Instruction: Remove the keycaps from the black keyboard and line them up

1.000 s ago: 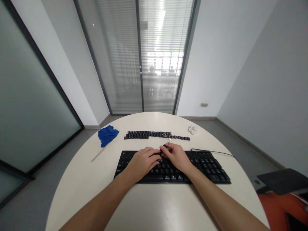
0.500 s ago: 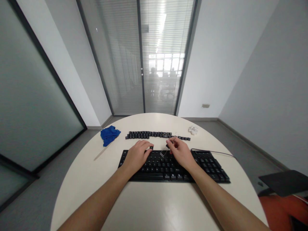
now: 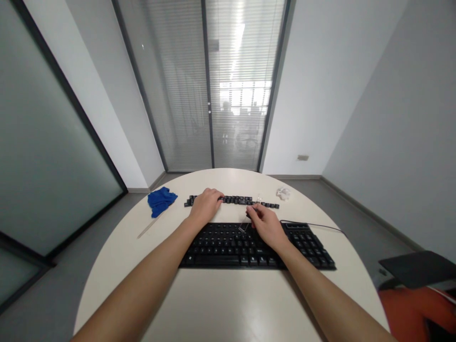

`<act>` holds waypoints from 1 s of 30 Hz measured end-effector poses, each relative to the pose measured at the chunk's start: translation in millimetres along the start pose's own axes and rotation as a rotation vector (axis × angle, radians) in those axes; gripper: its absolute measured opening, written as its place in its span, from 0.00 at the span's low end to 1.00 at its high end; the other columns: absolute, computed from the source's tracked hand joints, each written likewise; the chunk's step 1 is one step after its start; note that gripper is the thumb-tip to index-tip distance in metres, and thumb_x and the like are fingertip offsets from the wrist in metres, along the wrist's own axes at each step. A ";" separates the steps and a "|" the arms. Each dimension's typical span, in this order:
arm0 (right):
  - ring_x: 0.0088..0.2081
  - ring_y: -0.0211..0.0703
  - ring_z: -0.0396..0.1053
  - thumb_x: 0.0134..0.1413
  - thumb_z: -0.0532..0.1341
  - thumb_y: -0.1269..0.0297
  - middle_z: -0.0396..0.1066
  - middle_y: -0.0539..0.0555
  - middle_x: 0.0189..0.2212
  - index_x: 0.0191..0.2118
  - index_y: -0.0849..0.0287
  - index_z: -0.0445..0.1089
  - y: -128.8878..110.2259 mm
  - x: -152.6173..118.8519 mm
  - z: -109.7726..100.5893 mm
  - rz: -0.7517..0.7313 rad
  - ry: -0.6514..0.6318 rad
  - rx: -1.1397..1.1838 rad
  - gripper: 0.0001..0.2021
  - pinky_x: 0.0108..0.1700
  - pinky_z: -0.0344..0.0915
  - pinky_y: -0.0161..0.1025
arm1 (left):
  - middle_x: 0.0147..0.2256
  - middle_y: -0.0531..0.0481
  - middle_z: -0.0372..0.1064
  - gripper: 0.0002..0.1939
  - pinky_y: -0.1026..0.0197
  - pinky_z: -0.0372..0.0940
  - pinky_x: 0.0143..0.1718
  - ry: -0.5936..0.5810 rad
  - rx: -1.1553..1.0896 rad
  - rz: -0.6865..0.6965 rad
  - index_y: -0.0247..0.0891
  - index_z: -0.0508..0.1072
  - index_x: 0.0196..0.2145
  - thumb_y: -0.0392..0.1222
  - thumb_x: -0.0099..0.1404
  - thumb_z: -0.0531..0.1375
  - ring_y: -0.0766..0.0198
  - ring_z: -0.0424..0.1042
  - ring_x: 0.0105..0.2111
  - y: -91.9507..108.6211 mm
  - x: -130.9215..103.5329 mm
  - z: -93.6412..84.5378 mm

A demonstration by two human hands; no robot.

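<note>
The room is lit evenly and coolly, brightest at upper centre, where a white streak and a washed-out patch glare through the blinds [image 3: 245, 142]. A pale sheen sits on the tabletop [image 3: 213, 299] at bottom centre, with a soft shadow beside the right forearm [image 3: 315, 289]. The far left looks dimmer. Toward the sides, wide-angle stretching tilts the walls [image 3: 335, 71]; small lettering on the keyboard [image 3: 221, 249] is too soft to read.

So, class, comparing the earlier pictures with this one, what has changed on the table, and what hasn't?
The left hand has moved forward from the keyboard to the loose keycaps; whether it has released its keycap is unclear. The right hand still grips the wire keycap puller, its prongs now towards the keyboard. The blue cloth and crumpled white wad stayed put.
</note>
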State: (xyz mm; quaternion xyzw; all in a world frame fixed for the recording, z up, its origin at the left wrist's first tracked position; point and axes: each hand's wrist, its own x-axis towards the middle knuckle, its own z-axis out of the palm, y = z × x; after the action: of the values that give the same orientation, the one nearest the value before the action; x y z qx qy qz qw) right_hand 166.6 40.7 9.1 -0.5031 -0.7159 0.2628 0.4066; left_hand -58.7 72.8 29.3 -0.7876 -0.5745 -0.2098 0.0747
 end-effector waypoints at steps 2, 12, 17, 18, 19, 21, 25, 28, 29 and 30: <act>0.22 0.41 0.64 0.63 0.52 0.47 0.64 0.47 0.16 0.32 0.57 0.68 -1.1 -0.3 0.3 -0.002 -0.003 -0.010 0.20 0.28 0.57 0.36 | 0.45 0.48 0.72 0.09 0.57 0.64 0.47 -0.018 0.013 0.003 0.42 0.75 0.44 0.40 0.67 0.59 0.56 0.66 0.49 -0.6 7.2 6.5; 0.25 0.43 0.65 0.64 0.52 0.49 0.67 0.49 0.19 0.31 0.57 0.67 -2.3 -1.9 -0.1 -0.052 -0.011 -0.073 0.19 0.29 0.57 0.36 | 0.43 0.45 0.70 0.09 0.53 0.62 0.52 -0.012 0.005 0.052 0.40 0.76 0.42 0.37 0.65 0.59 0.54 0.64 0.48 -4.2 9.2 34.6; 0.24 0.42 0.65 0.64 0.52 0.50 0.67 0.49 0.19 0.30 0.57 0.67 -3.7 -2.3 -0.3 -0.058 -0.011 -0.076 0.18 0.29 0.57 0.36 | 0.44 0.45 0.69 0.08 0.53 0.61 0.53 0.004 -0.005 0.065 0.39 0.76 0.41 0.37 0.64 0.60 0.54 0.63 0.48 -6.4 6.6 36.6; 0.24 0.42 0.65 0.64 0.52 0.50 0.67 0.49 0.19 0.30 0.57 0.67 -4.0 -2.2 -0.2 -0.057 -0.013 -0.075 0.18 0.29 0.57 0.36 | 0.44 0.45 0.69 0.08 0.53 0.61 0.53 0.006 -0.006 0.063 0.39 0.76 0.41 0.37 0.64 0.60 0.54 0.63 0.48 -6.8 6.4 37.0; 0.24 0.42 0.65 0.64 0.52 0.50 0.66 0.49 0.19 0.30 0.57 0.67 -4.1 -2.2 -0.2 -0.055 -0.015 -0.075 0.18 0.29 0.57 0.36 | 0.44 0.44 0.69 0.08 0.53 0.61 0.53 0.006 -0.008 0.061 0.39 0.76 0.41 0.37 0.64 0.60 0.54 0.63 0.48 -7.3 6.2 37.5; 0.24 0.42 0.65 0.64 0.52 0.50 0.66 0.48 0.19 0.30 0.57 0.67 -4.3 -2.2 -0.4 -0.053 -0.020 -0.076 0.18 0.29 0.57 0.36 | 0.43 0.44 0.69 0.08 0.53 0.61 0.53 0.003 -0.011 0.058 0.39 0.77 0.40 0.36 0.63 0.61 0.54 0.63 0.48 -8.3 6.0 38.7; 0.24 0.42 0.65 0.64 0.52 0.50 0.67 0.48 0.19 0.30 0.57 0.67 -4.2 -2.4 -0.9 -0.045 -0.025 -0.072 0.18 0.29 0.57 0.36 | 0.43 0.44 0.69 0.08 0.52 0.61 0.54 -0.007 -0.017 0.051 0.39 0.77 0.40 0.35 0.62 0.61 0.54 0.63 0.48 -9.8 6.0 41.3; 0.24 0.42 0.65 0.64 0.52 0.49 0.67 0.48 0.20 0.31 0.57 0.67 -4.0 -2.2 -0.9 -0.044 -0.024 -0.074 0.18 0.29 0.57 0.36 | 0.44 0.44 0.69 0.08 0.52 0.61 0.54 -0.010 -0.014 0.044 0.39 0.76 0.41 0.36 0.63 0.61 0.54 0.63 0.48 -9.7 5.9 41.7; 0.24 0.42 0.66 0.64 0.52 0.49 0.67 0.48 0.20 0.31 0.57 0.67 -3.9 -2.1 -0.9 -0.045 -0.025 -0.074 0.18 0.29 0.57 0.36 | 0.44 0.44 0.69 0.08 0.52 0.61 0.53 -0.010 -0.012 0.042 0.39 0.76 0.41 0.36 0.63 0.61 0.54 0.63 0.48 -9.5 5.8 41.5; 0.24 0.42 0.66 0.64 0.52 0.49 0.67 0.48 0.20 0.31 0.57 0.67 -3.7 -2.1 -0.8 -0.046 -0.027 -0.073 0.18 0.29 0.57 0.36 | 0.44 0.44 0.69 0.08 0.52 0.61 0.53 -0.010 -0.010 0.039 0.39 0.76 0.41 0.36 0.63 0.61 0.54 0.63 0.48 -9.3 5.7 41.2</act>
State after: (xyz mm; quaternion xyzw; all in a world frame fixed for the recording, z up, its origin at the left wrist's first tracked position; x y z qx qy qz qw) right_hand 165.7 37.4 11.8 -0.4976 -0.7417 0.2337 0.3841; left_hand -55.9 95.6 -6.5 -0.8001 -0.5582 -0.2074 0.0720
